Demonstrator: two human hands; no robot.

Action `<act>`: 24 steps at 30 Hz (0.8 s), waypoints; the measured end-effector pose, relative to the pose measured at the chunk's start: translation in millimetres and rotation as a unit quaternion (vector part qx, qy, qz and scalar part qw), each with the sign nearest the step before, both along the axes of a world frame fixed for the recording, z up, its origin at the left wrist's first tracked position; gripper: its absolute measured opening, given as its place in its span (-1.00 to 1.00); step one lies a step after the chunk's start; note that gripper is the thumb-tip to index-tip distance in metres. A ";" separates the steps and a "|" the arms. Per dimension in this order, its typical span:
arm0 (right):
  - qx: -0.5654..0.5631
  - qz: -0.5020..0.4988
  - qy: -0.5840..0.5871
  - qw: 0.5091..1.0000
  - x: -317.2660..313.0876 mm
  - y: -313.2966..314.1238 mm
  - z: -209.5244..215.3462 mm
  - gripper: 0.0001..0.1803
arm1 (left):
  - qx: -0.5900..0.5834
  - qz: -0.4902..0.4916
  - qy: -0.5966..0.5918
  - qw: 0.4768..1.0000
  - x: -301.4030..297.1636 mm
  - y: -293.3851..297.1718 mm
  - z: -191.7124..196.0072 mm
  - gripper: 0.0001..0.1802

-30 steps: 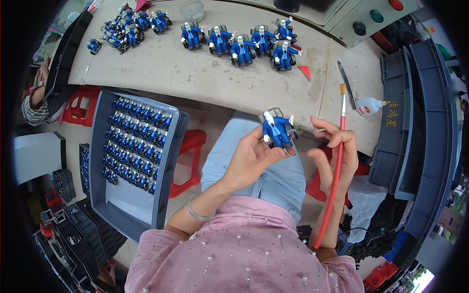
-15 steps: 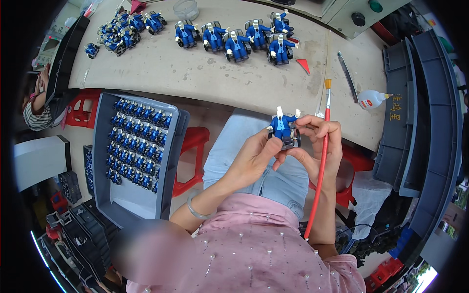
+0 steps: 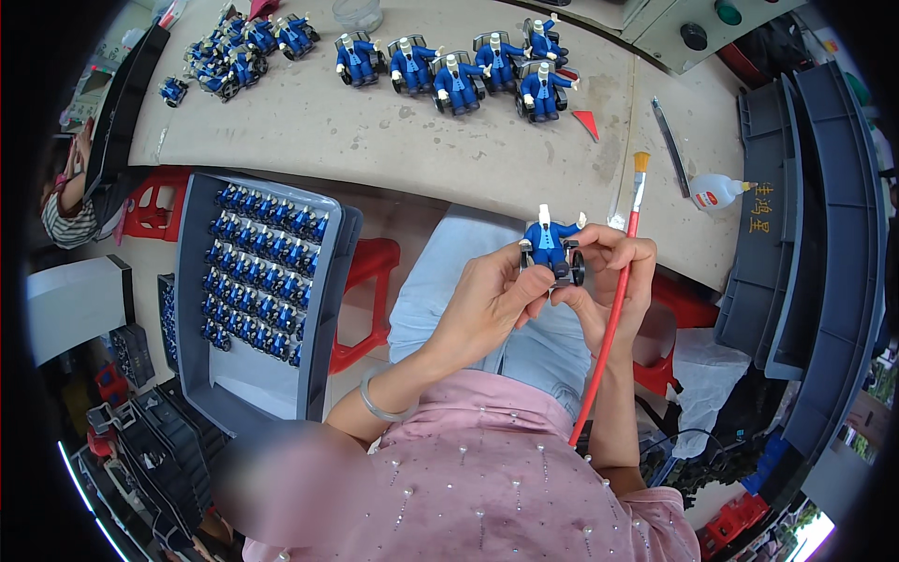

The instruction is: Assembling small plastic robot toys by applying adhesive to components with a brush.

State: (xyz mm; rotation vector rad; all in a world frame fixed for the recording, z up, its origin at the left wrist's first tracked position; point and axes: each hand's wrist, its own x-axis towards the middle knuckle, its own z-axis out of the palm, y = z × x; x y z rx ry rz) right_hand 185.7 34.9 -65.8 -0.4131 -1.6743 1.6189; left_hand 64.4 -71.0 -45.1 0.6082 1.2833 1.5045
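Observation:
Between my hands, over my lap at the table's near edge, is a small toy figure (image 3: 548,240) in a blue suit, seated in a dark wheelchair and held upright. My left hand (image 3: 489,298) is closed on it, thumb low on the front of the chair. A paintbrush (image 3: 601,351) with a red handle and yellow bristles passes through my right hand (image 3: 629,281), bristles upward. That hand's fingertips are also at the chair's right wheel. Whether they grip the wheel is partly hidden.
More wheelchair figures (image 3: 456,84) stand along the table (image 3: 375,140), with a heap of them (image 3: 225,56) at far left. Left of me, a grey crate (image 3: 318,309) holds rows of figures. A small squeeze bottle (image 3: 716,191), a pen (image 3: 669,140) and a red scrap (image 3: 586,124) lie right.
The toy figure has turned slightly in my hands, showing more of its right wheel, and shifted a little rightward. The brush's bristle end has swung slightly right, its handle end slightly left.

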 end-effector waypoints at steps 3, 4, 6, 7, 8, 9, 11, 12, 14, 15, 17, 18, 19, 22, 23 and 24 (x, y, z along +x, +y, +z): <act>0.011 -0.011 0.021 1.000 -4.2 -3.6 -1.2 -0.37 | -0.002 -0.010 -0.011 1.000 -3.1 -0.9 -1.0 -0.50; 0.017 -0.015 0.036 0.999 -5.6 -4.9 -1.6 -0.41 | -0.004 -0.032 -0.007 0.999 -5.5 -2.2 -3.2 -0.43; 0.024 -0.023 0.036 0.999 -7.6 -7.3 -1.4 -0.41 | -0.006 -0.052 -0.004 0.999 -6.8 -3.1 -5.9 -0.36; 0.030 -0.032 0.037 0.998 -8.3 -8.5 -1.2 -0.41 | -0.010 -0.051 -0.002 0.999 -7.0 -3.3 -6.7 -0.36; 0.030 -0.032 0.036 0.998 -9.1 -9.5 -0.5 -0.41 | -0.014 -0.050 -0.001 0.999 -7.2 -3.3 -7.1 -0.36; 0.035 -0.038 0.037 0.998 -9.7 -10.4 0.9 -0.41 | -0.014 -0.050 -0.001 0.999 -8.1 -3.5 -6.7 -0.36; 0.040 -0.045 0.037 0.998 -9.7 -11.6 1.8 -0.41 | -0.006 -0.066 -0.016 0.998 -10.8 -3.8 -5.9 -0.37; 0.047 -0.053 0.034 0.997 -9.3 -12.2 1.6 -0.41 | -0.005 -0.066 -0.016 0.998 -12.0 -3.6 -6.9 -0.37; 0.055 -0.060 0.032 0.996 -9.3 -11.5 0.2 -0.42 | 0.040 -0.068 -0.029 0.996 -14.8 -2.6 -9.7 -0.33; 0.068 -0.065 0.036 0.995 -9.4 -10.7 -1.0 -0.43 | 0.041 -0.068 -0.028 0.996 -16.8 -1.7 -9.1 -0.33; 0.080 -0.071 0.040 0.993 -9.6 -8.5 -1.1 -0.44 | 0.087 -0.038 0.126 0.987 -22.8 0.8 -7.2 -0.31; 0.087 -0.072 0.032 0.993 -9.5 -7.1 0.3 -0.45 | 0.087 -0.038 0.127 0.987 -27.7 0.9 -3.3 -0.31; 0.094 -0.072 0.025 0.993 -9.5 -5.7 1.6 -0.46 | 0.049 -0.055 0.208 0.975 -33.6 0.9 2.3 -0.32; 0.073 -0.073 0.022 0.994 -9.5 -3.7 4.1 -0.48 | 0.009 -0.045 0.295 0.954 -36.5 4.3 -0.9 -0.35; 0.073 -0.073 0.022 0.994 -9.5 -2.9 3.8 -0.48 | 0.007 -0.019 0.302 0.953 -36.1 5.5 -4.0 -0.38; 0.065 -0.072 0.023 0.995 -9.7 -1.8 3.1 -0.48 | 0.008 -0.019 0.302 0.953 -37.5 5.7 -6.0 -0.38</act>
